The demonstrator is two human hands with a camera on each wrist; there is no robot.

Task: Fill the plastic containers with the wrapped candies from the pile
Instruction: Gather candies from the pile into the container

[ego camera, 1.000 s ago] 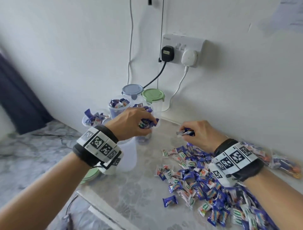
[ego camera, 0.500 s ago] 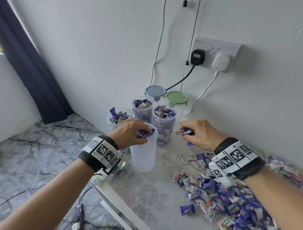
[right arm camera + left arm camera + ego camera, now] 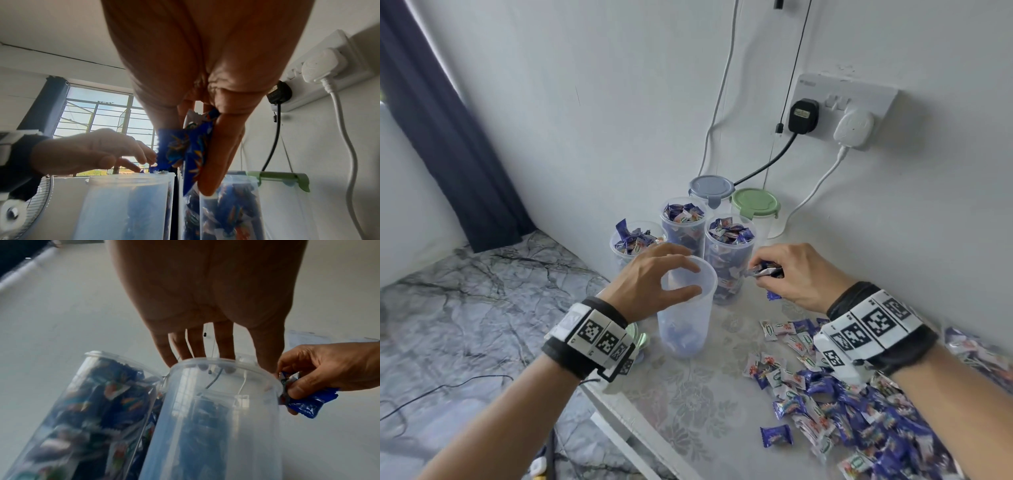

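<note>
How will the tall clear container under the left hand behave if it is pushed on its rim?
The tall container probably tips easily: it is narrow, upright, and holds only a few candies at the bottom. It likely feels light, as its thin translucent wall shows mostly empty space. The left hand hovers open over the rim, so nothing seems to steady it.

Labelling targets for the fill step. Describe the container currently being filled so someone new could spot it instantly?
Start at the wall socket, drop to the cluster of clear tubs below it on the table. The target container is the front one, nearest the table edge, under the open left hand. Unlike the three brim-full tubs behind it, it holds only a few candies at its bottom.
</note>
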